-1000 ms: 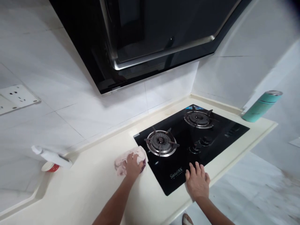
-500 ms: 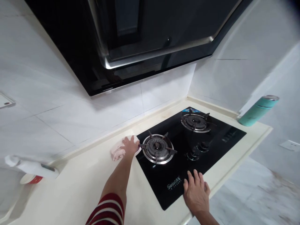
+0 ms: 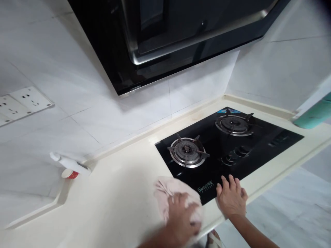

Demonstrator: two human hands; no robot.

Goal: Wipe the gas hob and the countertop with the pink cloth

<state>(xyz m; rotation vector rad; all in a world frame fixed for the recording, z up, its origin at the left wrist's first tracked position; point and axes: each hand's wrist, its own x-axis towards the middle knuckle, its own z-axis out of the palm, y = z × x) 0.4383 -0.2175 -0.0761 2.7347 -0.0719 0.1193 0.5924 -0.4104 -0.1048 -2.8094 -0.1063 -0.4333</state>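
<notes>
A pale pink cloth [image 3: 170, 187] lies spread over the counter and the near left corner of the black gas stove [image 3: 178, 172]. My left hand [image 3: 182, 213], blurred by motion, presses down on this cloth with its fingers bent into it. On the front edge of the stove, beside the printed brand lettering, rests my right hand [image 3: 232, 198] with fingers stretched out and nothing in them. The stove carries a left burner [image 3: 188, 153], a right burner [image 3: 234, 124] and two knobs [image 3: 235, 155].
A dark range hood [image 3: 181, 62] hangs low over the stove. At the left, a white bottle [image 3: 73, 163] and a red-and-white paper cup [image 3: 69, 173] stand by the wall, below sockets [image 3: 29, 101]. A green flask [image 3: 315, 112] is at the right of the counter [image 3: 124, 193].
My left hand has brought the cloth from beside the left burner towards me, to the near corner of the stove. My right hand stays at the front edge. The view has turned left.
</notes>
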